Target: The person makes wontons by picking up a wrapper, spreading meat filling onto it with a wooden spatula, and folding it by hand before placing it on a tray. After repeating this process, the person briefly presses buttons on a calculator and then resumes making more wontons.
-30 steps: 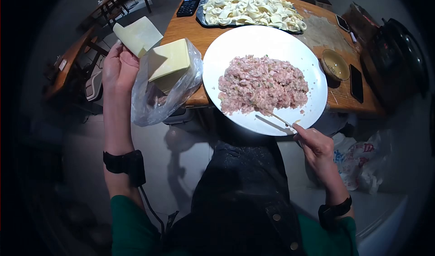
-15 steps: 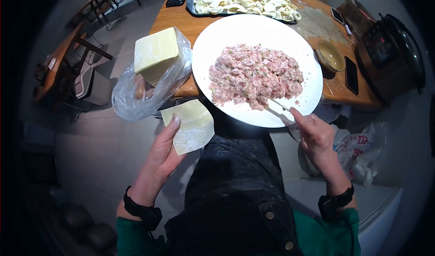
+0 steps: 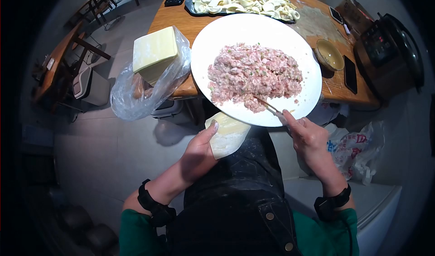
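My left hand point(image 3: 203, 142) grips a square wonton wrapper point(image 3: 229, 136), thumb on top and fingers beneath, just below the near rim of a large white plate point(image 3: 253, 29). On that plate lies a mound of pink minced meat filling point(image 3: 258, 70) with green flecks. My right hand point(image 3: 310, 140) is closed around thin chopsticks point(image 3: 270, 107) at the plate's near right rim. Their tips touch a small clump of filling at the mound's near edge. Left of the plate, a stack of square wrappers point(image 3: 155, 49) sits in an opened clear plastic bag point(image 3: 131, 104).
Behind the plate, a dark tray point(image 3: 195, 12) is heaped with folded wontons point(image 3: 242, 1). A small bowl point(image 3: 329, 55), a phone point(image 3: 350, 74) and a dark cooker point(image 3: 385, 52) stand to the right. A printed plastic bag point(image 3: 358, 151) hangs lower right.
My left hand has carried the wrapper rightward, close under the plate's rim. The chopsticks have shifted slightly left, and a clump of filling is now drawn toward the near rim.
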`<state>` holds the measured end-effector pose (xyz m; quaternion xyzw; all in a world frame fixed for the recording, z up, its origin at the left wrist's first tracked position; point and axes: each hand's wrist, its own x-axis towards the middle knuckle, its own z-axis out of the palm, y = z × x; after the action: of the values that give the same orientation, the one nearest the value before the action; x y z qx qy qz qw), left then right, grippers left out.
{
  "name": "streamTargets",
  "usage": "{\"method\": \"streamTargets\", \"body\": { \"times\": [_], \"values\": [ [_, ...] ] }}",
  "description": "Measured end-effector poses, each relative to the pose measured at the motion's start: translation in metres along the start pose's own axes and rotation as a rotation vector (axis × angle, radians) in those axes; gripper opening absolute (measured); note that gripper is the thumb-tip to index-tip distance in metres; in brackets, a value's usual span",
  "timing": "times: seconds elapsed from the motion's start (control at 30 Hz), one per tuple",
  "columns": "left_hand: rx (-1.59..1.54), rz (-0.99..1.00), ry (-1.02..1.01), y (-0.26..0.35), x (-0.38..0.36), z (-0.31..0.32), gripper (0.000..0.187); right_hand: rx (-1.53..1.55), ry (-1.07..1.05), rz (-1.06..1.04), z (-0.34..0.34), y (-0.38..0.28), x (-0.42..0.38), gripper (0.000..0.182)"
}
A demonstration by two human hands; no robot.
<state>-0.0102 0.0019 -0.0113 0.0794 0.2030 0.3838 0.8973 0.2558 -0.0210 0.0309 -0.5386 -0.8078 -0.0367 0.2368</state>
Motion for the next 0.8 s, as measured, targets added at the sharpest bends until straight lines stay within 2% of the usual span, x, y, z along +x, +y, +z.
{"method": "streamTargets", "body": {
  "times": [0.1,0.27,0.4,0.5,0.53,0.57,0.63,0.67,0.8],
  "values": [
    [0.016,0.021,-0.034,-0.003,0.007,0.01,0.047,-0.026,-0.051,0.015,0.003,-0.003,-0.003,0.05],
    [0.037,0.03,-0.037,-0.006,0.009,0.014,0.047,0.224,-0.147,0.025,-0.001,-0.02,-0.004,0.05],
    [0.08,0.051,0.027,-0.008,0.004,0.018,0.046,0.106,-0.081,-0.098,0.01,-0.039,-0.024,0.063],
    [0.101,0.063,0.012,-0.009,0.0,0.008,0.046,0.151,-0.135,-0.079,0.006,-0.04,-0.034,0.064],
    [0.098,0.068,0.02,-0.007,-0.004,0.008,0.046,0.18,-0.116,-0.091,0.004,-0.035,-0.037,0.054],
    [0.129,0.063,0.004,-0.003,-0.009,0.007,0.046,0.188,-0.12,-0.097,0.002,-0.033,-0.037,0.054],
    [0.159,0.063,-0.003,0.0,-0.016,0.004,0.046,0.623,-0.088,0.123,-0.006,-0.032,-0.032,0.039],
    [0.173,0.074,-0.019,0.0,-0.018,0.003,0.046,0.708,-0.133,0.165,-0.013,-0.036,-0.025,0.027],
    [0.275,0.117,-0.065,0.003,-0.019,0.014,0.045,0.874,-0.272,0.281,-0.004,-0.05,-0.005,0.024]
  ]
}}
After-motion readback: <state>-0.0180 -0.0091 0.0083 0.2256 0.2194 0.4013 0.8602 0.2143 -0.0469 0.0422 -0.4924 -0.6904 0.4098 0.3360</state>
